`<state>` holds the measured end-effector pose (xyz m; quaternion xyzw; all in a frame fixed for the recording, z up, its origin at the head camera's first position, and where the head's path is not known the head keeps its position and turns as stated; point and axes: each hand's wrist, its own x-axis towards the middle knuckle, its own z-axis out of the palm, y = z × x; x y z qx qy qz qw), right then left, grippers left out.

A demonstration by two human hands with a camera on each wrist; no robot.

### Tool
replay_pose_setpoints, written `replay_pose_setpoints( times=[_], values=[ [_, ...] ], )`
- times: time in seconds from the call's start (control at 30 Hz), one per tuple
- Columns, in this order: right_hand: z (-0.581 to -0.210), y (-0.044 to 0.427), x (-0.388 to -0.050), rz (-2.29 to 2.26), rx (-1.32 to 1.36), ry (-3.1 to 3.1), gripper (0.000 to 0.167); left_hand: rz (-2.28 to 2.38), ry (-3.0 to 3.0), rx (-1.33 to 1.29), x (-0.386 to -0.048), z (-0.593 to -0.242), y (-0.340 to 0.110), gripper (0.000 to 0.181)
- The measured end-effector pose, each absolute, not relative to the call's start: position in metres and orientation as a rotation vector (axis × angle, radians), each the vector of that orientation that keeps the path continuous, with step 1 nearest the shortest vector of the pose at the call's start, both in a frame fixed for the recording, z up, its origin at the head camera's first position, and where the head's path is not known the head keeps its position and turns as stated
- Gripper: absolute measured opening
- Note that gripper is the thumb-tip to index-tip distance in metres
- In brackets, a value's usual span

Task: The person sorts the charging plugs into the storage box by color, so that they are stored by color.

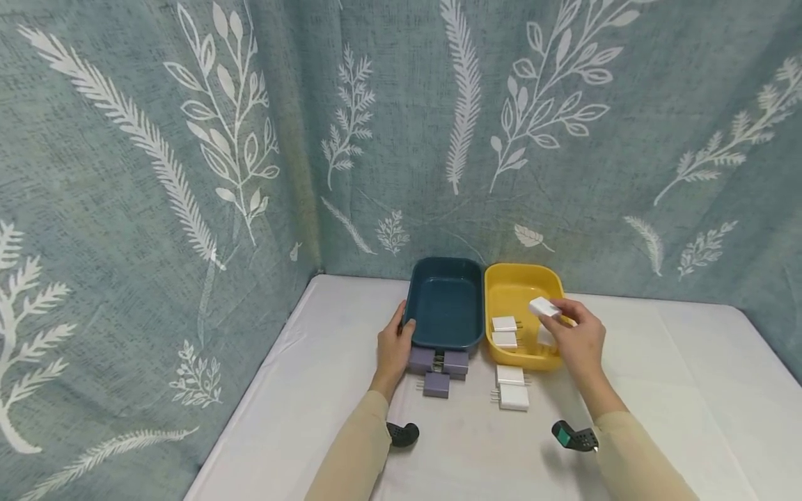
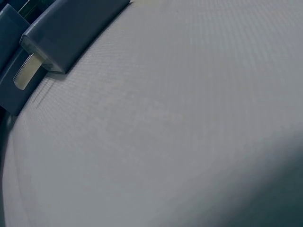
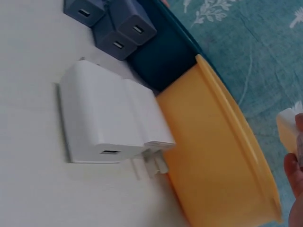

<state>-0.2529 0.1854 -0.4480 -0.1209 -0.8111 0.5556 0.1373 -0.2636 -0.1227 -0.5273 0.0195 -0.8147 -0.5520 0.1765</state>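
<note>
Over yellow bin [image 1: 532,362]: right hand [image 1: 579,335] pinches white charger [image 1: 542,307].
Charger: likely light, stiff, slick; grip flat sides.
Blue bin [image 1: 446,306]: left hand [image 1: 395,349] clamps its edge.

A dark blue-grey, box-shaped plastic plug adapter [image 2: 78,30] lies tilted in the upper left corner, cut off by the top edge. A flat, pale metal prong [image 2: 27,72] juts from its near end, passing in front of a second dark blue-grey block [image 2: 16,87]. A third block [image 2: 9,35] shows at the left edge. The pale, cloth-covered tabletop [image 2: 151,113] fills most of the view; a blurred dark patch [image 2: 265,203], unidentifiable, covers the lower right corner.
</note>
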Motion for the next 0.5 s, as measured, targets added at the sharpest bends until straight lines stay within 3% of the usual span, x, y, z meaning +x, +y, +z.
replay_pose_setpoints(
  times=[0.5],
  values=[
    [-0.446, 0.188, -0.266, 1.603, -0.392, -2.255, 0.038, -1.572, -2.309, 0.06, -0.263, -0.527, -0.122, 0.051]
  ],
)
